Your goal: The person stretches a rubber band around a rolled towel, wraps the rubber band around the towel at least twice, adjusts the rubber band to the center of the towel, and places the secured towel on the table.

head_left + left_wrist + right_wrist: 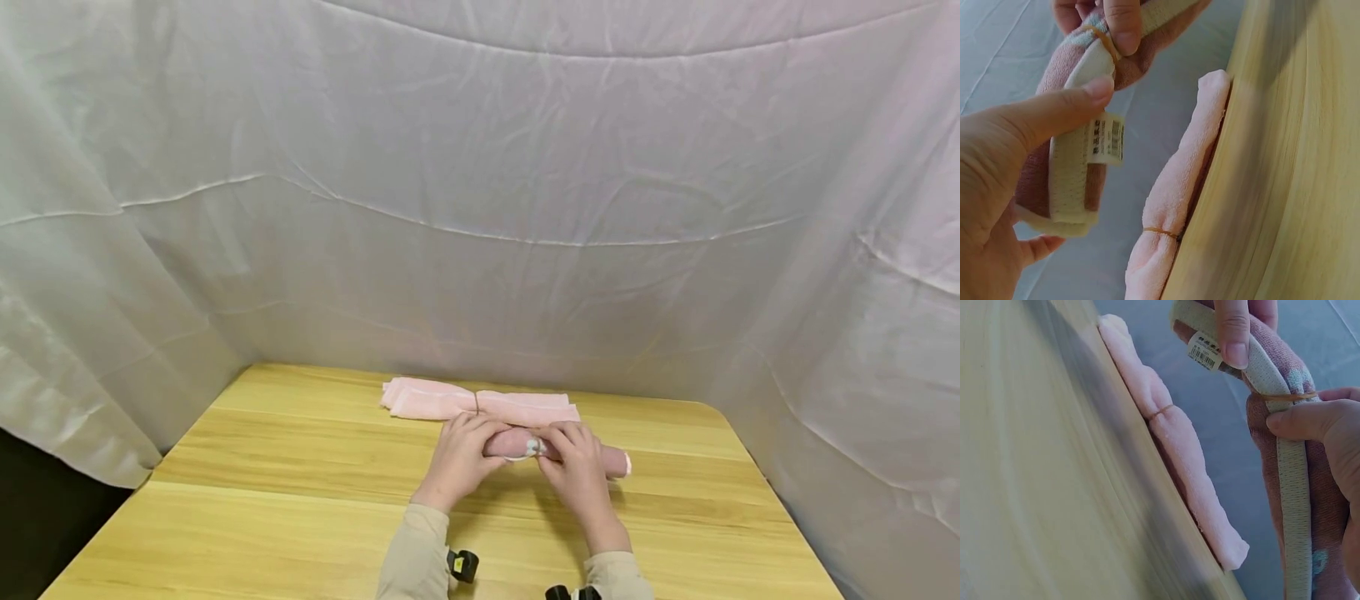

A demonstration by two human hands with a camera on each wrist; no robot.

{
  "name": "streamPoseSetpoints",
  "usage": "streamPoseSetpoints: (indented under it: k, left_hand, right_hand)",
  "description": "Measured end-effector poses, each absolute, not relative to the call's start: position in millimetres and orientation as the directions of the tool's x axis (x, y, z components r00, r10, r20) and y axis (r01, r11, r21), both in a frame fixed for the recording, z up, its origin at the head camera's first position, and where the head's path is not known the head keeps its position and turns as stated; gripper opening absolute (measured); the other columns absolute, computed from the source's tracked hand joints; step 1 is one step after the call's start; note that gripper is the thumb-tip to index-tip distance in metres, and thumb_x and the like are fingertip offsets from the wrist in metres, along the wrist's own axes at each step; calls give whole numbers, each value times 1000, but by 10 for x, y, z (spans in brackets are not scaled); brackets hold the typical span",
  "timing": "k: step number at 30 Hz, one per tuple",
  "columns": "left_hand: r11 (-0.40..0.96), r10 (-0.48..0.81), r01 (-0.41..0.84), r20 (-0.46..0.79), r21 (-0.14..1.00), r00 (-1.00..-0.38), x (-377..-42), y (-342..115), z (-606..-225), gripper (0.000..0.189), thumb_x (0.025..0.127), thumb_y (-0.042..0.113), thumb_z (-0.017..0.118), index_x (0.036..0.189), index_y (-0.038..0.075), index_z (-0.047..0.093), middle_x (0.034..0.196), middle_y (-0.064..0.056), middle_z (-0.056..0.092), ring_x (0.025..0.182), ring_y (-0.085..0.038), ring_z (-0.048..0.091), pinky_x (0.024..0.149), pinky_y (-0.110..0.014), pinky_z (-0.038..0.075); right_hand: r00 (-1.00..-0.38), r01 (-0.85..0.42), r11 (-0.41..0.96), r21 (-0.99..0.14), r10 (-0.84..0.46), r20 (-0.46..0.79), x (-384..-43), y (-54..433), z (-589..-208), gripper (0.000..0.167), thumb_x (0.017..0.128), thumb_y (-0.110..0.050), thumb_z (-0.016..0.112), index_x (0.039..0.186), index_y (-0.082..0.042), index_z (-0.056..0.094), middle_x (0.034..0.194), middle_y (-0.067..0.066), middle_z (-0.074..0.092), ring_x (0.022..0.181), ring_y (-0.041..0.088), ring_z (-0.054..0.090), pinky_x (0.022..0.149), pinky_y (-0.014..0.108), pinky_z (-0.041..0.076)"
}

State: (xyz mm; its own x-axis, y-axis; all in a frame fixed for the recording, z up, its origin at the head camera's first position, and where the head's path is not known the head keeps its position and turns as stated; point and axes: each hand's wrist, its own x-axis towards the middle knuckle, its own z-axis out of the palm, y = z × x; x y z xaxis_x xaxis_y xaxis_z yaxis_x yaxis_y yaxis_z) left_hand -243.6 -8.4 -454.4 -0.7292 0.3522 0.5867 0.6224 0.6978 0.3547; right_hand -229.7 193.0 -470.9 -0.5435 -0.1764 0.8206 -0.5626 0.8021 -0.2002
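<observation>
Both hands hold a dusty-pink rolled towel [510,442] with a pale hem, above the near side of a second roll. My left hand [459,462] grips its left part, the thumb lying along the hem beside a white printed label [1107,139]. Around the middle of the towel runs a brown rubber band [1285,397], which pinches it narrower. My right hand [579,475] grips the towel at the band, with the thumb pressed on the hem right beside it. In both wrist views the towel bends at the band.
A light pink towel roll [427,400], bound at its middle by a thin brown band [477,403], lies near the far edge of the wooden table [300,467]. Pale fabric curtains [480,192] stand behind the table and along both sides.
</observation>
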Motion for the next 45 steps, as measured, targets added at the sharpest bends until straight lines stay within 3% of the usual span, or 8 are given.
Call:
streamPoseSetpoints:
  k: [7,13,17,21,27,34,37,45]
  left_hand:
    - [708,312,644,691,289,-652,-2447,-93,-4589,24,72,27,83,93,22,72,101,8,73,101,-18,61,93,-40,44]
    - [716,290,667,782,205,-552,-2466,-98,-4616,26,68,17,85,89,23,71,95,9,71,97,-16,59,91,-40,45]
    - [714,282,677,811,181,-513,-2478,-93,-4632,30,66,13,86,90,24,72,93,10,70,96,-15,58,92,-40,45]
    - [691,276,699,827,183,-490,-2486,-85,-4641,31,66,13,86,90,25,73,92,12,70,97,-15,58,93,-39,44]
    - [656,273,733,850,178,-451,-2496,-67,-4633,28,66,12,86,88,22,72,93,10,73,99,-19,62,94,-39,45]
    - [649,263,737,852,191,-452,-2489,-86,-4618,29,67,13,86,90,20,70,95,9,73,99,-18,63,95,-39,46]
    - [649,263,739,858,181,-441,-2489,-96,-4619,27,68,14,85,89,20,70,95,9,73,99,-17,63,94,-38,47]
    - [629,303,764,859,145,-412,-2503,-80,-4634,25,69,18,83,89,19,70,95,7,74,97,-15,64,95,-39,46]
  right_hand:
    - [-572,-582,782,-224,-198,796,-2281,1902,-4711,40,61,-1,86,96,-11,70,94,5,66,90,23,57,75,42,47]
    - [-646,-572,757,-317,-177,743,-2248,1911,-4704,39,69,-14,86,103,-12,69,100,3,65,95,19,58,82,41,48]
    - [-690,-569,714,-407,-144,710,-2235,1904,-4693,32,79,-15,78,108,-9,67,92,0,62,83,9,55,70,28,49]
    - [-703,-583,656,-478,-113,702,-2243,1891,-4668,28,87,-3,68,114,-6,64,80,-2,58,68,1,48,55,19,46]
    - [-711,-595,630,-499,-123,692,-2239,1887,-4623,41,86,4,66,124,-11,64,71,-4,58,62,-4,47,54,18,46]
    - [-751,-613,549,-568,-182,635,-2204,1900,-4592,33,85,7,63,109,-14,74,85,-4,66,69,-2,47,57,19,45]
    - [-761,-604,543,-584,-176,624,-2205,1907,-4598,28,85,5,65,103,-14,75,82,-4,64,68,-3,47,56,19,45]
    - [-697,-658,553,-511,-191,691,-2235,1932,-4634,28,77,9,62,93,-15,67,73,-7,49,65,8,46,57,20,41]
